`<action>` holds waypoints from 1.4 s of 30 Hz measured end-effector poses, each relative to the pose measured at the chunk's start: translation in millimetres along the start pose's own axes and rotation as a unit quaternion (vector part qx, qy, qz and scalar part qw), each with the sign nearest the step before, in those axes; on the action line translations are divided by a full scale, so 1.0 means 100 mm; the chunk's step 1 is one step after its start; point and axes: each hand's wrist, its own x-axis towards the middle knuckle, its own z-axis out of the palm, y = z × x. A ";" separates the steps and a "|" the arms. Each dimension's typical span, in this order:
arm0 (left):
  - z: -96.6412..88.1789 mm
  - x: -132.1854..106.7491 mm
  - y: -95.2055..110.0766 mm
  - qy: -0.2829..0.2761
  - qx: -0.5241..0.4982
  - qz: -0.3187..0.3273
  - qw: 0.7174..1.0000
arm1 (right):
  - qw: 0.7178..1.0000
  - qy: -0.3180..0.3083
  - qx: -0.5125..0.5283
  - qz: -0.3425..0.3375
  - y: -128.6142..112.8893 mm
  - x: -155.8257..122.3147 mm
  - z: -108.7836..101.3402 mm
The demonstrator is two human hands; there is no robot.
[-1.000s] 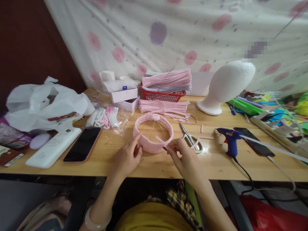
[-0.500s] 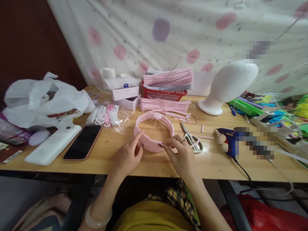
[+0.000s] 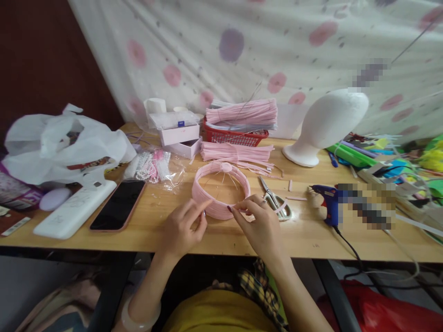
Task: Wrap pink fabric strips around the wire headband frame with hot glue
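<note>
Pink ring point(image 3: 216, 208), ribbed band of wound soft strips, open centre, lying flat on the wooden table point(image 3: 311, 235) near its front edge; left hand point(image 3: 182, 228) pinches its near-left wall, right hand point(image 3: 261, 228) pinches the near rim between thumb and forefinger. Red mesh basket point(image 3: 235, 136) behind, heaped with pink strips point(image 3: 242, 112). Scissors point(image 3: 275, 200) just right of the ring; blue glue gun point(image 3: 328, 200) farther right.
</note>
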 end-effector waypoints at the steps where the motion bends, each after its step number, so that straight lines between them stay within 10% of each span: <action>1: 0.00 -0.01 0.00 0.000 0.008 0.022 1.000 | 1.000 0.002 0.001 -0.002 -0.01 0.00 0.00; 28: 0.05 -0.01 0.01 -0.046 0.084 0.063 0.993 | 1.000 -0.010 -0.029 -0.001 -0.01 0.00 0.02; 42: 0.07 -0.01 -0.01 -0.036 0.083 0.067 0.994 | 0.979 -0.198 -0.047 0.033 0.31 0.18 -0.50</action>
